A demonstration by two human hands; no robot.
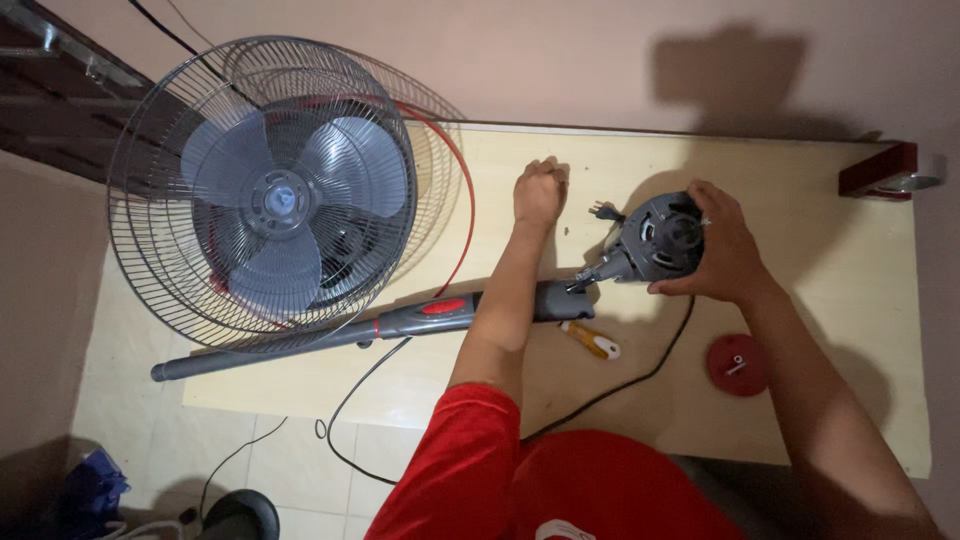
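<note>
The right hand cups one grey fan motor at about 2 o'clock from the middle of the pale wooden bench; the palm and fingers cover the motor's right half, so that side and whatever lies under it are hidden. The left hand is closed into a fist at 12 o'clock, resting on the bench just left of the motor; what it grips, if anything, cannot be made out. A small black plug end shows between fist and motor.

The motor's neck joins one grey stand pole, which runs toward 8 o'clock and carries a red band; the left forearm crosses it and hides a stretch. One yellow-handled screwdriver lies just below the pole's head at 6 o'clock from the motor. One red round cap sits at 4 o'clock, with a small pale fastener on top, too small to identify. One black cord curves from under the right hand down to the bench's near edge and passes behind the red shirt.

At 10 o'clock two wire guards overlap, the rear one ringed in red, with one three-bladed grey fan blade seen through the front grille; how they are stacked is hard to tell. One dark red block at the far right corner is partly cut off. Blue cloth lies on the floor at 8 o'clock, dim.
</note>
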